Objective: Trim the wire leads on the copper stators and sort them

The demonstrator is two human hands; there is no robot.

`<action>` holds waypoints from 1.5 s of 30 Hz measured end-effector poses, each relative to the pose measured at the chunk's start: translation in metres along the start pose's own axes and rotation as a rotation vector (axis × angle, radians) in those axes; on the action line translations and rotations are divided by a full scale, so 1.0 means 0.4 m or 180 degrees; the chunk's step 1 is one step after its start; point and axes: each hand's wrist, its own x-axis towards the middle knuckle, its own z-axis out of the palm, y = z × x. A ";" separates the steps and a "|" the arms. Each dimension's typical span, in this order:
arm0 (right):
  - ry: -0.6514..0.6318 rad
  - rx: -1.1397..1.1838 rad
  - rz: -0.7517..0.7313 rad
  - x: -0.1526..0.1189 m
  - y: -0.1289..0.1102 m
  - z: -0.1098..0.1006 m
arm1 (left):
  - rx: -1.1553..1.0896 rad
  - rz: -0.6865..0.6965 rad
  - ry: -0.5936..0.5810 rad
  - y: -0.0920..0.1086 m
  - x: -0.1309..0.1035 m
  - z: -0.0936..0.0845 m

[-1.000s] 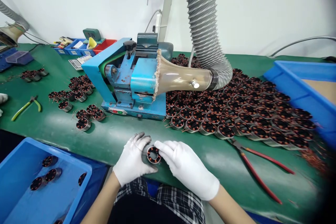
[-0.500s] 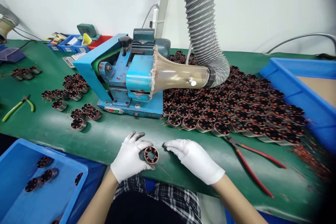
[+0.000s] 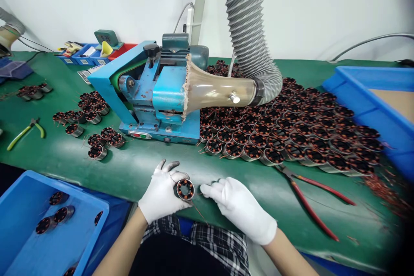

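My left hand (image 3: 161,194), in a white glove with dark-stained fingertips, grips a copper-wound motor stator (image 3: 179,190). The ring's round opening faces up toward me, and a thin wire (image 3: 199,214) trails from its lower side. To the right of the stator is my right hand (image 3: 237,207), also gloved in white. Its fingers are curled together with the tips pointing at the stator, a small gap apart from it. Whether a fine wire sits between those fingertips I cannot make out.
Behind my hands stands a blue belt machine (image 3: 170,95) with a grey exhaust hose (image 3: 247,26). Many stators (image 3: 273,155) fill the bench's right side. Red-handled pliers (image 3: 310,207) lie before them, green-handled pliers (image 3: 27,131) far left. A blue bin (image 3: 29,181) holds several stators.
My right hand's fingers have gone from stretched out to curled together, and the hand has dropped slightly. My left hand still holds the stator, almost in place. The view has shifted a little.
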 end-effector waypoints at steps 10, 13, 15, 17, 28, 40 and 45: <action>0.1598 0.1730 0.1592 -0.009 -0.032 -0.003 | 0.0029 0.0017 0.0144 -0.010 -0.004 0.014; 0.0906 0.0694 0.0779 0.004 -0.055 0.008 | 0.0024 0.0031 0.0146 -0.006 -0.003 0.011; 0.0494 0.0304 0.0656 0.010 -0.065 0.024 | -0.0007 0.0052 0.0158 -0.004 -0.002 0.009; 0.0294 0.0177 0.0621 0.012 -0.071 0.044 | -0.0042 0.0055 0.0189 -0.003 -0.001 0.010; 0.0336 0.2310 0.1065 0.034 -0.072 -0.063 | -0.2186 -0.0447 -0.0093 0.042 -0.043 -0.021; 0.0247 0.2982 0.0981 0.026 -0.080 -0.148 | -0.0195 0.0827 0.0717 0.110 -0.053 -0.089; 0.0320 0.2950 0.1179 0.021 -0.092 -0.150 | -0.0818 0.0466 0.0751 0.126 -0.066 -0.077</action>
